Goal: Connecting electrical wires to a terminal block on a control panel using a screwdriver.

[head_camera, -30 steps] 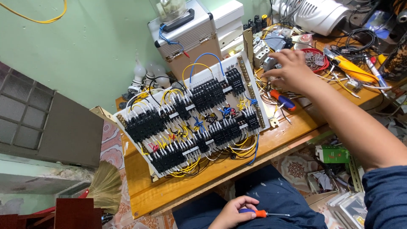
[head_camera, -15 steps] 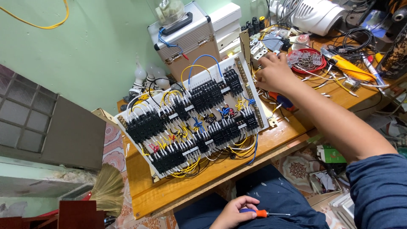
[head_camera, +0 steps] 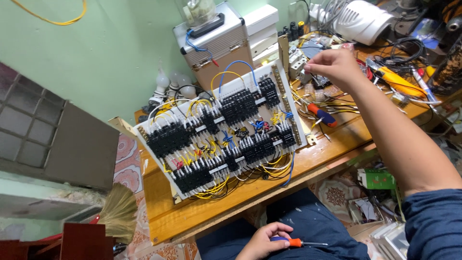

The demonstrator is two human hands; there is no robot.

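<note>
A white wiring board (head_camera: 239, 85) lies tilted on the wooden bench (head_camera: 202, 212). It carries rows of black terminal blocks (head_camera: 168, 137) joined by yellow, blue and red wires. My right hand (head_camera: 334, 65) reaches out past the board's far right corner. Its fingers are pinched together just above grey terminal blocks (head_camera: 297, 62) and a heap of small parts. Whether anything is between the fingers is too small to tell. My left hand (head_camera: 262, 243) rests on my lap below the bench edge and grips a screwdriver (head_camera: 294, 242) with a blue and orange handle.
A red and blue screwdriver (head_camera: 322, 114) lies on the bench right of the board, among loose wires. A yellow tool (head_camera: 399, 82), a silver case (head_camera: 216, 41) and a white appliance (head_camera: 361, 19) crowd the far side. Light bulbs (head_camera: 168, 84) stand behind the board. A broom (head_camera: 118, 212) leans lower left.
My right hand has drawn left from the cluttered right part of the bench to the board's far corner and pinched its fingers. My left hand stays in my lap with the screwdriver.
</note>
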